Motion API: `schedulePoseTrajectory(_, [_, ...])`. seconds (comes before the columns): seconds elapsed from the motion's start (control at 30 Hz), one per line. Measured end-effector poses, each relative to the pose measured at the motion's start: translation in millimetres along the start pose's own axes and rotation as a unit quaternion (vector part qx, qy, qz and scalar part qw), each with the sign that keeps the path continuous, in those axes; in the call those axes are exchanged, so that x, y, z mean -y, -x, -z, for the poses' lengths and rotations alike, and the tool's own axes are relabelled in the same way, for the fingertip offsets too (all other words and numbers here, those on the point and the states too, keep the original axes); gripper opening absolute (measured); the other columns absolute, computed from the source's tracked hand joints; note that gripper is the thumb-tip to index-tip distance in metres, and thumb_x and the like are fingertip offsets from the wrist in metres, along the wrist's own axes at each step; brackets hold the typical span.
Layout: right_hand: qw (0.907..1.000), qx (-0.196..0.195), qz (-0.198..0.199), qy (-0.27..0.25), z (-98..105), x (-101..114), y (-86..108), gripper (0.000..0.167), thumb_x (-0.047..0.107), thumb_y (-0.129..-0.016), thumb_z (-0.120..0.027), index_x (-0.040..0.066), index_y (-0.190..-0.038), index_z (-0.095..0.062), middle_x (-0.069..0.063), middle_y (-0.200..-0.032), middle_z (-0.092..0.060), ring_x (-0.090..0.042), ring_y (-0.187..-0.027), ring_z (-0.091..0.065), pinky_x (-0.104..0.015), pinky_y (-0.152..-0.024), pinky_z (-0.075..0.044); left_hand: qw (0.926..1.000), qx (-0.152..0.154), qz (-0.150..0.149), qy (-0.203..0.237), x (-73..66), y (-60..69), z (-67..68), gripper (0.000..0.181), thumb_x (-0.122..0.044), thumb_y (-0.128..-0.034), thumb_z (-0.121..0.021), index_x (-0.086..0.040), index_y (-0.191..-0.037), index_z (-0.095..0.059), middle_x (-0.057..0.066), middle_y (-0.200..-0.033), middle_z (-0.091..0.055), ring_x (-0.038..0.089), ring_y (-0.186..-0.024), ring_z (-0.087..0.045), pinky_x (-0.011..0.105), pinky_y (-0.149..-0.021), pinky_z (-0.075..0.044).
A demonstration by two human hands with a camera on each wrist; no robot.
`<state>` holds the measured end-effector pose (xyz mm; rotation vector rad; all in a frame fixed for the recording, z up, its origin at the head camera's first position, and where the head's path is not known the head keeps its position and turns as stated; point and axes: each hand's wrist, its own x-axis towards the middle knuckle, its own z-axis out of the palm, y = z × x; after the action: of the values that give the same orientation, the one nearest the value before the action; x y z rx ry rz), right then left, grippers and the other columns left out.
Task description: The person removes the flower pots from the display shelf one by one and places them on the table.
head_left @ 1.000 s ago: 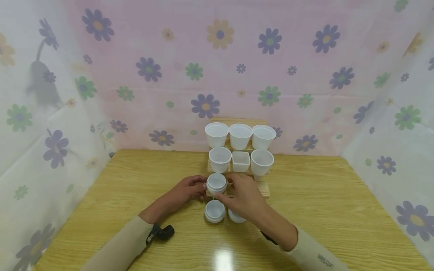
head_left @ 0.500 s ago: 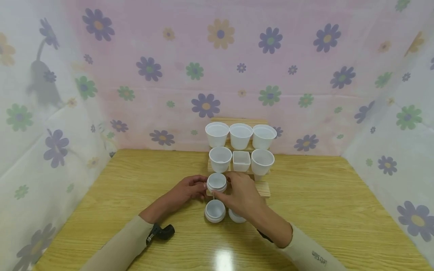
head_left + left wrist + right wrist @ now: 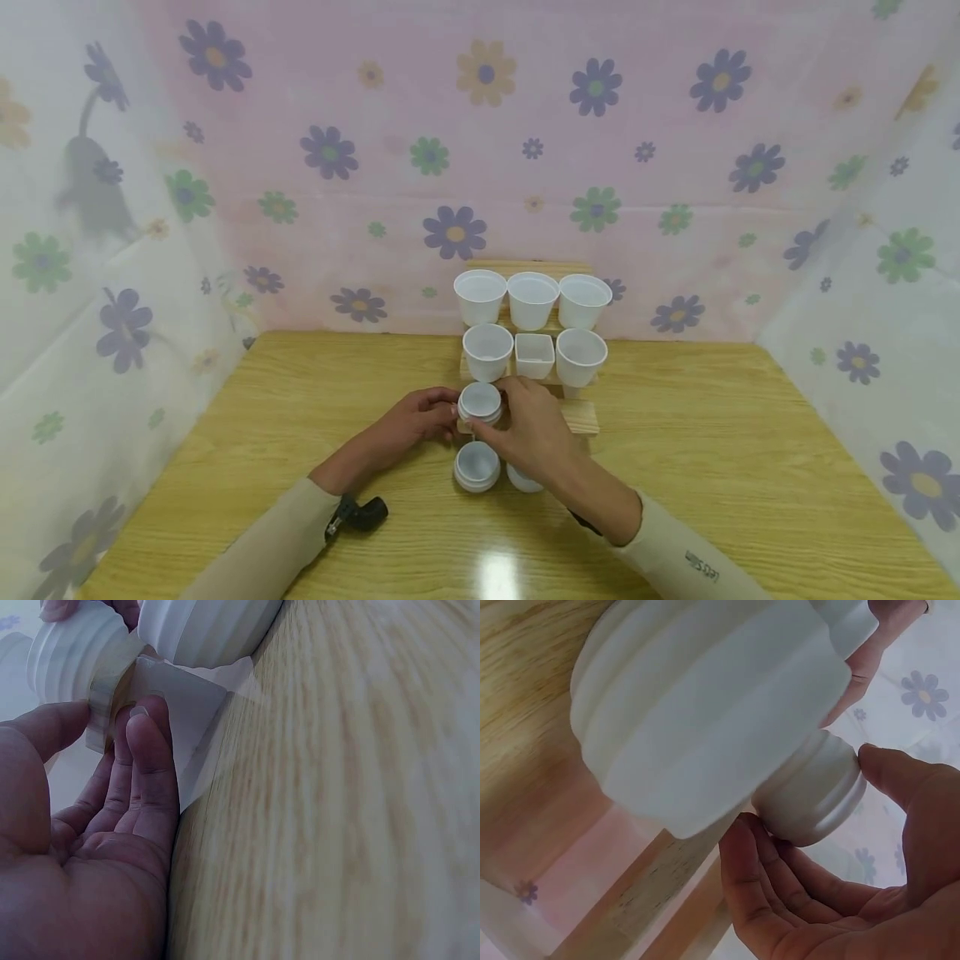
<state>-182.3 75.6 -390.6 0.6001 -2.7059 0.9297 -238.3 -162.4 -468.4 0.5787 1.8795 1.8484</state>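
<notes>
In the head view, a small white ribbed pot (image 3: 480,402) stands upright at the left end of the lowest step of a tiered wooden stand (image 3: 582,416). My right hand (image 3: 538,429) holds this pot, thumb at the front and fingers at the far side. The right wrist view shows thumb and fingertips on opposite sides of the pot (image 3: 810,791). My left hand (image 3: 415,421) is at the step's left end. Up close in the left wrist view, its thumb and fingers pinch the wooden step's end (image 3: 112,686), just under the pot (image 3: 75,652).
Two more ribbed pots, one (image 3: 477,467) in plain sight and one (image 3: 524,478) partly behind my right hand, stand on the wooden table (image 3: 300,375) before the stand. Higher steps bear several white cups (image 3: 532,302) and a square pot (image 3: 534,357). A floral cloth (image 3: 517,183) hangs behind.
My right wrist and forearm have shifted slightly left, and the right thumb sits a little higher and farther left against the pot. My left hand stays in place.
</notes>
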Motion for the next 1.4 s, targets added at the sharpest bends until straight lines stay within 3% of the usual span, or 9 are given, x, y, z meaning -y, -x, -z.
schedulePoseTrajectory(0.27, [0.9999, 0.0, 0.008, -0.011, -1, -4, 2.1, 0.047, 0.03, -0.086, -0.091, 0.002, -0.117, -0.069, -0.007, -0.107, -0.071, -0.024, -0.097, -0.068, -0.037, -0.078, -0.056, 1.0, -0.002, 0.001, -0.004, 5.6, -2.1, 0.6, 0.04, -0.02, -0.1125, -0.055, 0.004, -0.145, -0.055, 0.011, -0.117, -0.068, 0.022, -0.103, -0.067, 0.032, -0.087, -0.06])
schedulePoseTrajectory(0.53, [0.9993, -0.012, 0.028, -0.022, 1, -5, -1.3, 0.045, 0.027, -0.083, -0.091, 0.004, -0.115, -0.07, -0.005, -0.105, -0.073, -0.02, -0.096, -0.069, -0.038, -0.081, -0.059, 1.0, -0.008, -0.004, -0.003, 2.2, -4.3, 1.3, 0.04, -0.021, -0.1114, -0.058, 0.005, -0.142, -0.057, 0.012, -0.114, -0.069, 0.022, -0.101, -0.067, 0.032, -0.086, -0.06])
schedulePoseTrajectory(0.77, [0.9985, -0.006, 0.022, -0.049, 3, -7, -0.4, 0.043, 0.026, -0.082, -0.09, 0.005, -0.115, -0.071, -0.004, -0.105, -0.075, -0.018, -0.096, -0.07, -0.036, -0.081, -0.06, 0.9999, -0.013, 0.003, -0.003, 1.8, -2.9, 0.6, 0.041, -0.02, -0.1107, -0.059, 0.006, -0.141, -0.055, 0.011, -0.112, -0.069, 0.021, -0.1, -0.068, 0.032, -0.085, -0.06])
schedulePoseTrajectory(1.4, [0.9986, -0.01, 0.027, -0.043, 17, -9, 7.3, 0.046, 0.027, -0.082, -0.091, 0.009, -0.119, -0.071, 0.002, -0.108, -0.071, -0.01, -0.089, -0.061, -0.026, -0.074, -0.055, 0.9992, -0.022, 0.033, -0.002, -6.4, -1.5, -2.4, 0.045, -0.024, -0.1114, -0.058, 0.006, -0.144, -0.051, 0.011, -0.111, -0.069, 0.02, -0.1, -0.068, 0.031, -0.086, -0.06])
